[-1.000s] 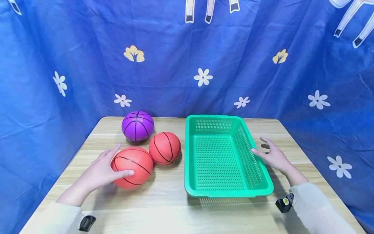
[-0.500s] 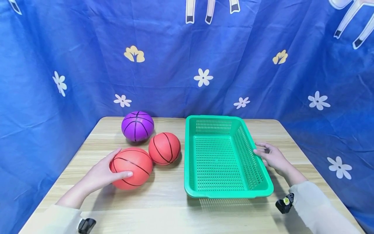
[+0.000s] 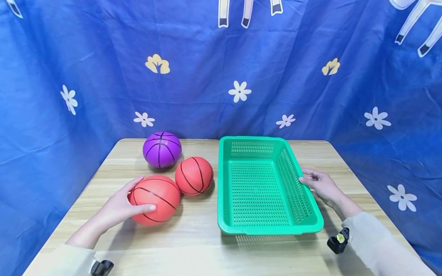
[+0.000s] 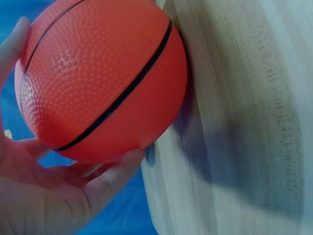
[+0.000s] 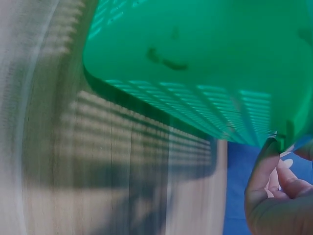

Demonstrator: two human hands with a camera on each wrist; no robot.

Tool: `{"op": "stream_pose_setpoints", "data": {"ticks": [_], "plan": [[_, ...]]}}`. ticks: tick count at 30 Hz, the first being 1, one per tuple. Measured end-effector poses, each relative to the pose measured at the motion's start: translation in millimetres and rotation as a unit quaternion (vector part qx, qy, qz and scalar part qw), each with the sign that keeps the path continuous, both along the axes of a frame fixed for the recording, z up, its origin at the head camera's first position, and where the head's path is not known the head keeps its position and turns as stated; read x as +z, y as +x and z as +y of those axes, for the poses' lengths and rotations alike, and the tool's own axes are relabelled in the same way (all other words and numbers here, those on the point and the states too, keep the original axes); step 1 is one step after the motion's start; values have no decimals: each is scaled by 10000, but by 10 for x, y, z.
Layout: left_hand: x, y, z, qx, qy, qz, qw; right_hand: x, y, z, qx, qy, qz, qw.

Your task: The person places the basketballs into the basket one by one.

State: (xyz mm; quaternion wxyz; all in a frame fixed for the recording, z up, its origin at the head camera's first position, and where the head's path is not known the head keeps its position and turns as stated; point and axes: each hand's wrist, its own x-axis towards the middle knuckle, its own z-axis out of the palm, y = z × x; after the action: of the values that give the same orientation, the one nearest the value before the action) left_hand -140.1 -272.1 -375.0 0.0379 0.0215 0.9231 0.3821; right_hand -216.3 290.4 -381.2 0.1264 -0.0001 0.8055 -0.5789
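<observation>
Head: left hand (image 3: pixel 121 204) grips the near red ball (image 3: pixel 157 201) at the left of the table (image 3: pixel 193 251), fingers along the far-left side, thumb across the near face. Second red ball (image 3: pixel 194 175) just beside it, farther back; purple ball (image 3: pixel 162 149) behind both, close to the blue curtain (image 3: pixel 193 103). Right hand (image 3: pixel 326 188) pinches the right rim of the green basket (image 3: pixel 271 230), right of the balls. Left wrist: thumb and a finger set wide apart round the near red ball; pebbled skin, black seams. Right wrist: thumb on the basket edge, other fingers partly hidden; slotted shadow on the wood.
</observation>
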Motion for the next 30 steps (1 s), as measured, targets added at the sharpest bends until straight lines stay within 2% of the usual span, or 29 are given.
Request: {"op": "stream_pose_setpoints", "data": {"ticks": [5, 11, 19, 24, 30], "plan": [[-24, 2, -32, 74, 91, 113, 9999, 1, 0, -7, -66, -277, -150, 9995], [-44, 5, -64, 120, 315, 222, 9992, -9, -11, 2, -96, -281, -201, 9994], [-21, -18, -112, 94, 322, 481, 9983, -6, -27, 13, -106, -405, -260, 9988], [79, -70, -136, 5, 420, 757, 9962, -5, -25, 16, -97, -336, -256, 9991], [304, -136, -158, 18, 435, 1015, 9939, -5, -27, 9, -45, -250, -242, 9994]]}}
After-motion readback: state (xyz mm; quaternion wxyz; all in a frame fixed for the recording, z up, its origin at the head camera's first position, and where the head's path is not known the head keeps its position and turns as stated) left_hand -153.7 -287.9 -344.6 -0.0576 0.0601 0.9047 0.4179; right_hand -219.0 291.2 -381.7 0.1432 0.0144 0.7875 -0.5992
